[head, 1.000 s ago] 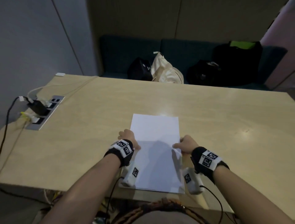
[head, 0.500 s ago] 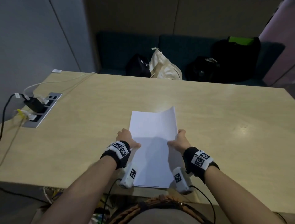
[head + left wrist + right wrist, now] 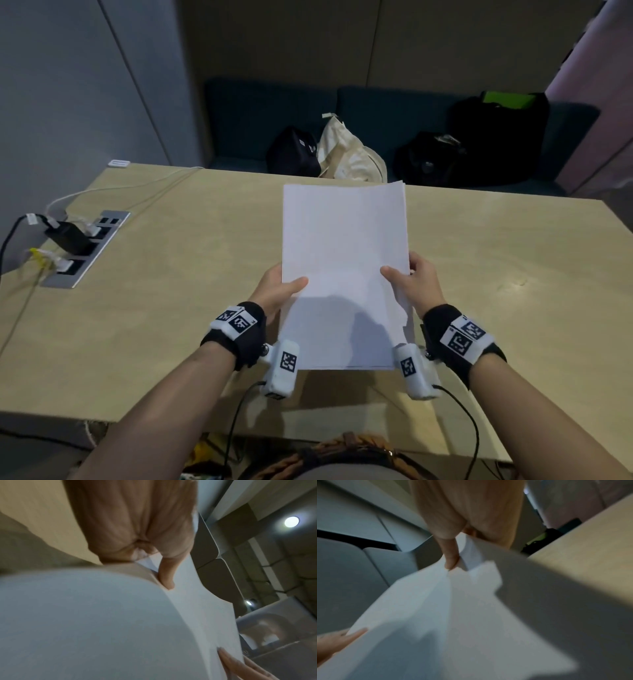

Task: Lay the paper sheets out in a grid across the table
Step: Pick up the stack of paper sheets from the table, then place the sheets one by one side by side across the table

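A stack of white paper sheets (image 3: 344, 260) is held up in the air above the wooden table (image 3: 171, 308), tilted toward me. My left hand (image 3: 279, 291) grips its left edge, thumb on top and fingers underneath. My right hand (image 3: 409, 286) grips the right edge the same way, where the sheets fan apart a little. In the left wrist view the thumb presses on the paper stack (image 3: 102, 622). In the right wrist view the thumb pinches the sheets (image 3: 453, 615), whose edges are splayed.
A power socket panel (image 3: 85, 246) with a black charger and cables is set in the table's left side. A small white object (image 3: 119, 163) lies at the far left corner. Behind the table a dark bench (image 3: 376, 113) holds black bags and a cream bag (image 3: 349, 154).
The stack lay flat on the table one second ago. Both hands took its side edges and have lifted it off the surface, up and away from me.
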Demonstrator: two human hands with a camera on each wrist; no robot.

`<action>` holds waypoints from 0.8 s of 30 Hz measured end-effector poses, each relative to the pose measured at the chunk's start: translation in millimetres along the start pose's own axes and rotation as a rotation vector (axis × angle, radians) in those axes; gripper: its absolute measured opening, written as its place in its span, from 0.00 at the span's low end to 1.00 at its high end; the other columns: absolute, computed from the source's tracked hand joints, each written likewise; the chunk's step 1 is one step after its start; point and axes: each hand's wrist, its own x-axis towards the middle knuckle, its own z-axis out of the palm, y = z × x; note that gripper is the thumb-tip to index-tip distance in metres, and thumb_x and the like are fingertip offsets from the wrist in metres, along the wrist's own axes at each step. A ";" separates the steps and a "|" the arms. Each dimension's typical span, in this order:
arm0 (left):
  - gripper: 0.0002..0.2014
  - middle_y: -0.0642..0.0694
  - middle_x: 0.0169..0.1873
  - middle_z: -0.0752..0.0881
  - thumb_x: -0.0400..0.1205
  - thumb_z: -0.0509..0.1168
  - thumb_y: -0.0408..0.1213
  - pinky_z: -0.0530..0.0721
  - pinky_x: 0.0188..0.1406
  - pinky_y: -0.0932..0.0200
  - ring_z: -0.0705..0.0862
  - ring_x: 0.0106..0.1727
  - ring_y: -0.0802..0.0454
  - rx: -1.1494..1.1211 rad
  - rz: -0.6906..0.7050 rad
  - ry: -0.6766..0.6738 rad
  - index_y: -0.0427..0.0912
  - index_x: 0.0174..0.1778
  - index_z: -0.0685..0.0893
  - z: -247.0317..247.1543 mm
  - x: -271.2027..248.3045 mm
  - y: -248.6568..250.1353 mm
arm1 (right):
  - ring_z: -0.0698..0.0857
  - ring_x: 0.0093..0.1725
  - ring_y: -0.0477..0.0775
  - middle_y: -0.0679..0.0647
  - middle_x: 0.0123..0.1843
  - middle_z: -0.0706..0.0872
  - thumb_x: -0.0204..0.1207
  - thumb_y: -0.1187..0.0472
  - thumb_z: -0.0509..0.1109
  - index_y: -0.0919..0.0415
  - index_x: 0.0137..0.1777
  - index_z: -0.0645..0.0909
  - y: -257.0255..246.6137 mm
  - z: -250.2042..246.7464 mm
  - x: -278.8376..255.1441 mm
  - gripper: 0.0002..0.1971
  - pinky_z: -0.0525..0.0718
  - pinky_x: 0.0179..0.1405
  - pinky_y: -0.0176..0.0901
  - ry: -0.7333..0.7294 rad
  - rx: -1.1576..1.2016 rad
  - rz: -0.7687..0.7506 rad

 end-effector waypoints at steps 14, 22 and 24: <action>0.08 0.50 0.43 0.88 0.76 0.71 0.31 0.86 0.40 0.68 0.88 0.42 0.55 -0.213 0.098 0.079 0.40 0.50 0.83 2.8 8.2 10.6 | 0.74 0.28 0.45 0.49 0.26 0.76 0.75 0.64 0.71 0.58 0.29 0.79 6.3 6.1 23.1 0.12 0.76 0.37 0.38 0.374 -0.022 -0.070; 0.11 0.47 0.44 0.87 0.80 0.66 0.31 0.86 0.36 0.71 0.87 0.42 0.54 -0.266 0.085 0.046 0.32 0.57 0.82 15.2 10.4 10.1 | 0.84 0.52 0.53 0.58 0.51 0.87 0.72 0.65 0.75 0.72 0.57 0.84 7.2 -9.0 20.9 0.16 0.82 0.59 0.40 0.477 0.021 -0.069; 0.12 0.46 0.46 0.87 0.80 0.66 0.31 0.86 0.38 0.71 0.87 0.44 0.52 -0.274 0.088 0.029 0.31 0.58 0.82 21.3 11.3 11.2 | 0.85 0.50 0.54 0.59 0.48 0.87 0.71 0.66 0.76 0.71 0.57 0.84 6.5 -20.9 21.0 0.15 0.85 0.52 0.32 0.515 0.079 -0.046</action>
